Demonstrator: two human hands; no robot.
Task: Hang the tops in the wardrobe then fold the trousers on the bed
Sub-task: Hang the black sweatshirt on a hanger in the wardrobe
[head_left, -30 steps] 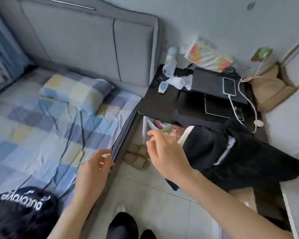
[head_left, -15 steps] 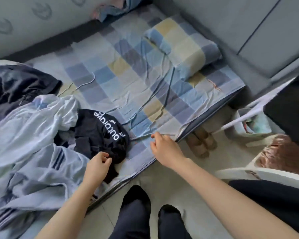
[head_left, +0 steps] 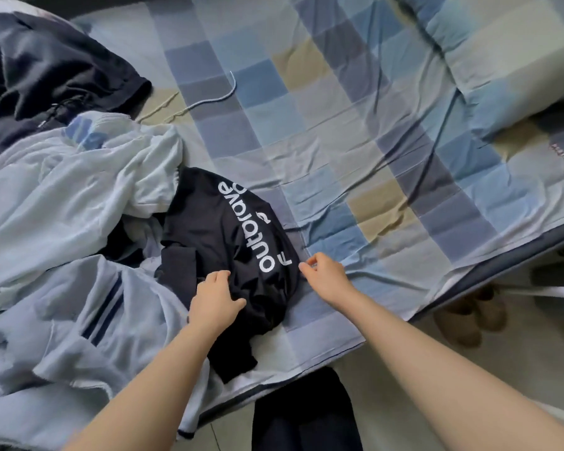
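Observation:
A crumpled black top [head_left: 222, 242] with white lettering lies near the bed's front edge, partly on a pile of pale blue garments [head_left: 66, 196] with dark stripes. My left hand [head_left: 214, 301] lies on the black top, and its bent fingers and thumb grip the fabric. My right hand [head_left: 326, 276] hovers at the top's right edge over the sheet, fingers loosely curled and holding nothing that I can see. A dark navy garment [head_left: 46, 73] lies bunched at the far left of the bed.
The bed has a blue, grey and yellow checked sheet [head_left: 355, 151] and a matching pillow [head_left: 508, 66] at the upper right. A thin cord [head_left: 209, 100] lies on the sheet. Slippers [head_left: 469, 317] sit on the floor under the bed's right edge. My dark-trousered legs [head_left: 306, 415] stand against the bed.
My view has swung from the bedside table down onto the bed. My left hand has settled on the black top and taken hold; my right hand moved left along the sheet to the top's edge.

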